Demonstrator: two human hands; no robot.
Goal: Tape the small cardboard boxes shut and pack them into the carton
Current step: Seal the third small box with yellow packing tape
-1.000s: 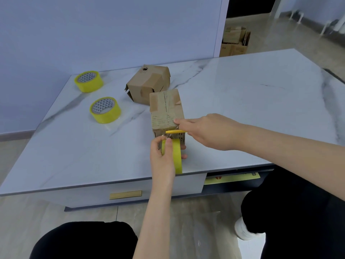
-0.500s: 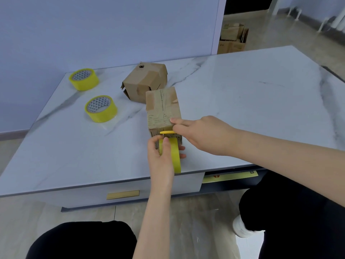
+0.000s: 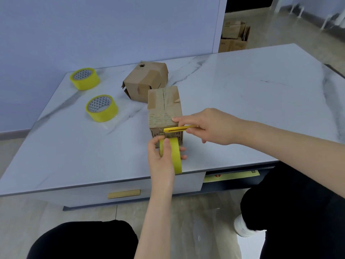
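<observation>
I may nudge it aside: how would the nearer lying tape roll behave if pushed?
The nearer tape roll lies flat on the glossy table, so it would probably slide, not roll. Its hollow core suggests lightness.

This looks like a room in a home, most likely a living room (nothing quite settles it). The worktop [image 3: 242, 94] is a low cabinet with a glossy white marble-pattern top, a pale drawer front and a slim brass handle [image 3: 123, 194]. It stands against a plain lilac-blue wall [image 3: 112, 25] with a skirting board [image 3: 13, 132], on a polished beige tiled floor [image 3: 186, 221]. An opening behind leads to a further room, where worn cardboard cartons [image 3: 234, 37] sit on the floor. A far tape roll [image 3: 85, 78] and a near tape roll [image 3: 101, 107] lie on the worktop.
</observation>
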